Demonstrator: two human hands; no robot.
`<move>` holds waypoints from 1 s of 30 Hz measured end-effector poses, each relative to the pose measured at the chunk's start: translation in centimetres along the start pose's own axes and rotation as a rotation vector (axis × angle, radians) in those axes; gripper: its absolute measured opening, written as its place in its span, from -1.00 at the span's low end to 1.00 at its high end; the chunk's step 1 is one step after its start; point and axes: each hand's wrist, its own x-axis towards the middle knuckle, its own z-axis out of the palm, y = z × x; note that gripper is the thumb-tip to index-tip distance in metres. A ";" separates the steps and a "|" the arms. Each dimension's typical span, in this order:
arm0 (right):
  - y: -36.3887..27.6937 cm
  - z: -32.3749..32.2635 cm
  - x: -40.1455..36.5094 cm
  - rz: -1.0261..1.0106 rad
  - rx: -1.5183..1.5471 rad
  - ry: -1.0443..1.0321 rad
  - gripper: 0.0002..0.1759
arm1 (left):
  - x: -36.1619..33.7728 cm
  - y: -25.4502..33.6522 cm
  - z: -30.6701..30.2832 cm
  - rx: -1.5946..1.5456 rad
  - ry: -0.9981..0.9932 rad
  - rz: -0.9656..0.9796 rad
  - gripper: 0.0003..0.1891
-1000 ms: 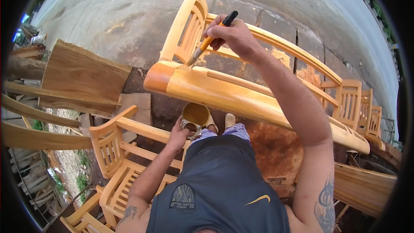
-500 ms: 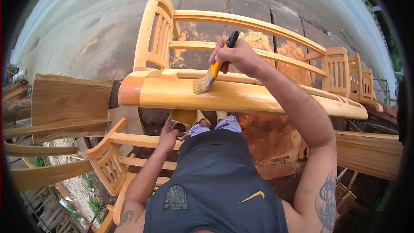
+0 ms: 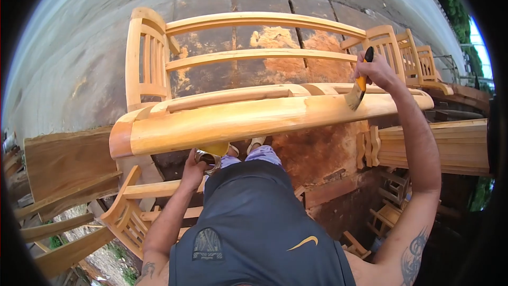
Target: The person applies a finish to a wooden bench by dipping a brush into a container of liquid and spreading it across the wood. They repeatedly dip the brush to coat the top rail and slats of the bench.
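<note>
My right hand (image 3: pixel 378 71) is closed round the handle of a paintbrush (image 3: pixel 361 81), which is yellow and black with pale bristles. The bristles rest on the broad top rail (image 3: pixel 233 122) of a light wooden bench, toward its right end. The rail looks glossy, with a redder block at its left end. Lower down, my left hand (image 3: pixel 193 169) grips a metal can (image 3: pixel 210 160) with yellowish contents, close to my legs and partly behind the rail. Some fingers of the left hand are hidden by the can.
Beyond the rail stand the bench's slatted side (image 3: pixel 149 58) and long crossbars. Another wooden seat frame (image 3: pixel 153 189) is close on my left. Wide boards (image 3: pixel 74 161) lie at left, stacked planks (image 3: pixel 439 145) at right. More slatted chairs (image 3: pixel 410 55) line the far right.
My right hand has carried the brush rightward along the rail, from near its left part to near its right end. My view has shifted; the left hand still holds the can.
</note>
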 end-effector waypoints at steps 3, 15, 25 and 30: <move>-4.3 2.0 -1.1 -0.060 -0.328 0.084 -0.69 | 0.0 0.8 1.2 0.008 -0.014 -0.003 -0.30; -16.7 13.7 0.1 -0.446 0.438 -0.185 -0.68 | 0.9 1.4 2.9 0.092 -0.062 -0.047 -0.38; -8.4 2.7 0.8 -0.216 0.361 0.023 -0.89 | 1.1 1.3 4.4 0.026 -0.067 -0.043 -0.47; -17.0 8.9 4.2 -0.394 -0.163 -0.222 -0.73 | 1.5 1.0 4.7 0.159 -0.064 -0.074 -0.41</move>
